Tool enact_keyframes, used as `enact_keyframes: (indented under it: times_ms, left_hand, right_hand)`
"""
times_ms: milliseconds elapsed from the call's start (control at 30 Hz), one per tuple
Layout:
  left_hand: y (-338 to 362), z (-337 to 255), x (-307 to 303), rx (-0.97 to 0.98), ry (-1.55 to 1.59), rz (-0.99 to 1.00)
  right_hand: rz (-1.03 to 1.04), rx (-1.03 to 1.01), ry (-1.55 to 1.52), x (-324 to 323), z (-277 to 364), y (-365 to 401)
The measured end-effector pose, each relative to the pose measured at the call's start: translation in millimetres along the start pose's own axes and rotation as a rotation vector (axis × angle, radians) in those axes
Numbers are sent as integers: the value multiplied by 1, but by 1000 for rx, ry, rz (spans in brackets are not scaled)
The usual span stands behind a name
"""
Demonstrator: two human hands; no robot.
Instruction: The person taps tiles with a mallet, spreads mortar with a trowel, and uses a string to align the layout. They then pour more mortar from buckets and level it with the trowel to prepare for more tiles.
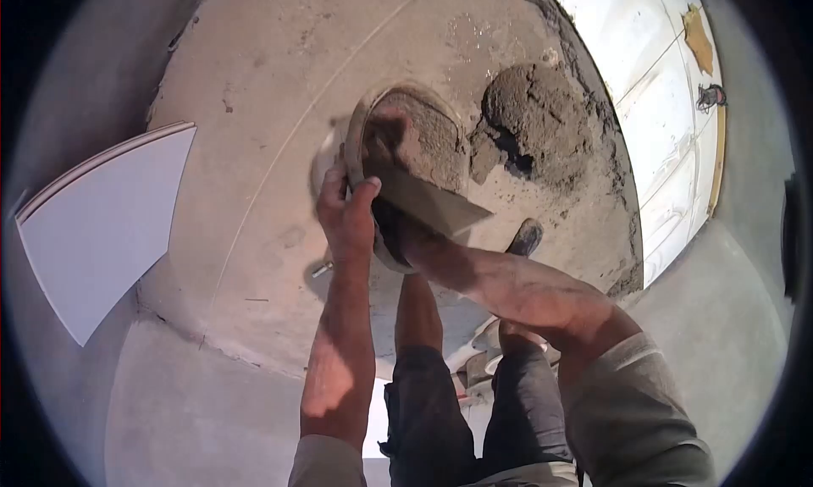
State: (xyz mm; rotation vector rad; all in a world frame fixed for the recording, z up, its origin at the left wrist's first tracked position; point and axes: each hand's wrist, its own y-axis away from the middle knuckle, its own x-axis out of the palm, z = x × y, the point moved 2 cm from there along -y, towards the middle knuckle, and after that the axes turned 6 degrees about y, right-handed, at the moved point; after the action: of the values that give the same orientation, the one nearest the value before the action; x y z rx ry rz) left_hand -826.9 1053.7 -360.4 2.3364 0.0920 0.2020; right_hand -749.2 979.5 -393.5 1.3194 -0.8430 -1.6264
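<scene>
A round bucket (356, 135) stands on the floor in front of me, with wet, grainy mortar (432, 140) inside. My left hand (347, 216) is closed on the bucket's near-left rim, its thumb over the edge. My right hand (415, 241) reaches over the bucket's near side, in deep shadow. It is closed round a trowel, whose handle I cannot see. The flat grey trowel blade (436, 203) slants across the bucket opening, its pointed corner jutting past the right rim. Shadow hides the near part of the bucket's inside.
A heap of mortar (542, 127) lies on the floor right of the bucket. Large white tiles (669, 123) cover the floor at the right. White panels (110, 216) lean at the left. My dark shoe (527, 237) is close to the bucket.
</scene>
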Motion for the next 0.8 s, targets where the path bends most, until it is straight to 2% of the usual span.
enact_keyframes:
  times_ms: [100, 167, 233, 300, 333, 400, 433, 500, 533, 567, 600, 667, 700, 767, 800]
  left_hand:
    - [-7, 13, -4, 114, -9, 42]
    - [-14, 11, 7, 117, -34, 37]
    - [-9, 13, 10, 99, -83, 30]
    - [-4, 15, 13, 175, -90, 19]
    - [-2, 15, 16, 175, -93, 22]
    - [3, 16, 20, 200, -125, 27]
    - [3, 12, 22, 199, -137, 24]
    - [7, 5, 28, 110, -237, 3]
    - [5, 10, 22, 87, -215, 8]
    - [2, 15, 16, 64, -193, 12]
    - [7, 18, 10, 72, -182, 33]
    - [14, 19, -2, 146, -113, 55]
    - [17, 20, -6, 143, -122, 72]
    - [18, 18, -14, -52, 24, -13]
    - [14, 24, -21, 17, 74, 6]
  right_hand:
    - [107, -33, 110, 11, -25, 37]
    - [139, 39, 105, -15, -44, 48]
    - [65, 155, 40, -48, -55, 49]
    - [-144, 217, -65, -85, -71, 49]
    - [-145, 219, -68, -88, -81, 33]
    - [-198, 16, 80, -80, -88, -1]
    - [-198, 9, 70, -69, -84, -10]
    - [-204, 195, -444, -36, -75, -17]
    - [-198, 490, -1142, -9, -69, -5]
    - [-205, 496, -1151, 22, -57, -4]
    - [-279, 483, -292, 57, -42, -6]
    - [-327, 414, 567, 58, -18, -7]
    - [-450, 699, 384, 55, -14, -4]
    - [-564, 978, 179, 53, -28, -4]
    - [-316, 290, 131, 57, -47, -19]
